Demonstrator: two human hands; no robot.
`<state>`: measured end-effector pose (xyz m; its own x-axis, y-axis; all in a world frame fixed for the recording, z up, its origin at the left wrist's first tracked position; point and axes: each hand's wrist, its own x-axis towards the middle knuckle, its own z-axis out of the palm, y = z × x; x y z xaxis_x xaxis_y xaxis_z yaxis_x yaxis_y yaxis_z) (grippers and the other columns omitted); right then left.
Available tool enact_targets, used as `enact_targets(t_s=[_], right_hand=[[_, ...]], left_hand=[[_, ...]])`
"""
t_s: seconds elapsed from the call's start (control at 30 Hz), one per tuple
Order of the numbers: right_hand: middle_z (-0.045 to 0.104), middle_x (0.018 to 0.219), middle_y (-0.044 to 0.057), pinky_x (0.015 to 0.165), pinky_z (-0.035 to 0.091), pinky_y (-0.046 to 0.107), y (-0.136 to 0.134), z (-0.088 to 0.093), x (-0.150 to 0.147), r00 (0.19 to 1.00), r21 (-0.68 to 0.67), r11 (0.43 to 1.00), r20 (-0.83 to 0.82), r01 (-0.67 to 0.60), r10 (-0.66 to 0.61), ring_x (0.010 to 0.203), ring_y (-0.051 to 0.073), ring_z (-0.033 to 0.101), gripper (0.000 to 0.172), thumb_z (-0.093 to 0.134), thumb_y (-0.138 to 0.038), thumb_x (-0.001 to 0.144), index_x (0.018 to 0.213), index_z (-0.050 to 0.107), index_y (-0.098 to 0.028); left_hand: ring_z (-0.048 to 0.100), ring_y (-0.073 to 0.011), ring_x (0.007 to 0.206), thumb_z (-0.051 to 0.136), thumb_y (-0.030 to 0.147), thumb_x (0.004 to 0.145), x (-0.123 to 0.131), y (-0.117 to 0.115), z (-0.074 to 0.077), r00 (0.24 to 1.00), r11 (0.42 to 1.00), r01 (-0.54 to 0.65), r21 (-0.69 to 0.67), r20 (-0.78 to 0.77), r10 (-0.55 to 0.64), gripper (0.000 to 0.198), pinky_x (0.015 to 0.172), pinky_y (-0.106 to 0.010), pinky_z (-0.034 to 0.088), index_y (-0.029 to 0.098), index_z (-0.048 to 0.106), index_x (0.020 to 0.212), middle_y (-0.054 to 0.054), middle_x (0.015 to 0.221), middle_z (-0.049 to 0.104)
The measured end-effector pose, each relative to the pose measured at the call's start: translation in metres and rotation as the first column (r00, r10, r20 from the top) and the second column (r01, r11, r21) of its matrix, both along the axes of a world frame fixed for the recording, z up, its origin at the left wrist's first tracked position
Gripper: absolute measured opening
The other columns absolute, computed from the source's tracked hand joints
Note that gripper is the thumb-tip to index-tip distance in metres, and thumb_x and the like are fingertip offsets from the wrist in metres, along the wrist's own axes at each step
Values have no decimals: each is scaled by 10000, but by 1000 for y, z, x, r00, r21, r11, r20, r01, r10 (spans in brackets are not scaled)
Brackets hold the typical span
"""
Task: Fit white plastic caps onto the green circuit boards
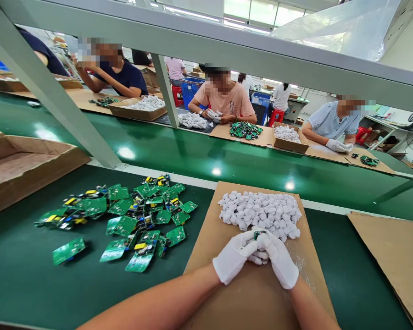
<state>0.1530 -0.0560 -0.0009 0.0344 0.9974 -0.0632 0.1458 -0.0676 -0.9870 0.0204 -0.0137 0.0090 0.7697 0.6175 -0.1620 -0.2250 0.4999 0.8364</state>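
Observation:
My left hand (234, 255) and my right hand (278, 259), both in white gloves, meet over the brown cardboard sheet (209, 247). Between their closed fingers they hold a small green circuit board (259, 234), mostly hidden by the gloves. Just beyond the fingertips lies a pile of small white pieces (261, 211) on the cardboard. To the left, a loose heap of green circuit boards (122, 225) with yellow and blue parts rests on the dark green table. One board (69, 250) lies a little apart at the heap's near left.
An open cardboard box (30, 176) stands at the left edge, and another cardboard sheet (395, 252) lies at the right. A grey metal frame (206, 39) crosses above. Beyond the green belt (179, 149), several people sit with boards and white pieces.

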Motion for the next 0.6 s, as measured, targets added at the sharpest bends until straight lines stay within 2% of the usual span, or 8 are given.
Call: enact_targets(t_s=[0.1,0.27,0.4,0.5,0.6], right_hand=[[660,860,44,734,476,296,-1,5,-2,998,42,999,58,13,-16,793,190,587,343,467,-463,840,929,634,-176],[654,776,30,638,489,285,-2,4,0,1000,-13,1000,-27,4,-5,702,181,588,368,442,-487,841,934,624,-180],[657,792,38,684,482,293,-3,0,1,998,11,999,52,45,-46,742,188,588,348,456,-464,843,919,637,-177],[657,734,31,653,481,290,-2,0,0,994,17,999,96,43,-44,704,185,588,386,422,-486,852,875,653,-178],[663,715,30,654,487,299,-1,2,-3,996,16,1000,81,20,-21,708,196,597,417,401,-505,855,892,662,-182]], left_hand=[[610,-163,764,577,402,770,-3,0,-3,997,998,56,36,55,-58,381,705,-276,474,149,589,1054,-91,877,640],[602,-180,809,624,394,734,-5,1,-4,998,998,42,39,39,-43,458,736,-310,475,150,562,1117,-101,946,622],[593,-191,867,652,409,700,-5,3,-1,995,996,79,38,54,-81,522,756,-303,469,160,552,1148,-101,981,623],[609,-172,769,692,405,657,-4,2,-3,999,999,28,30,23,-29,532,658,-260,473,136,573,1101,-93,873,648],[616,-152,662,669,408,685,-2,1,-5,996,999,-51,-4,-71,50,443,593,-241,468,112,597,1006,-87,757,655]])
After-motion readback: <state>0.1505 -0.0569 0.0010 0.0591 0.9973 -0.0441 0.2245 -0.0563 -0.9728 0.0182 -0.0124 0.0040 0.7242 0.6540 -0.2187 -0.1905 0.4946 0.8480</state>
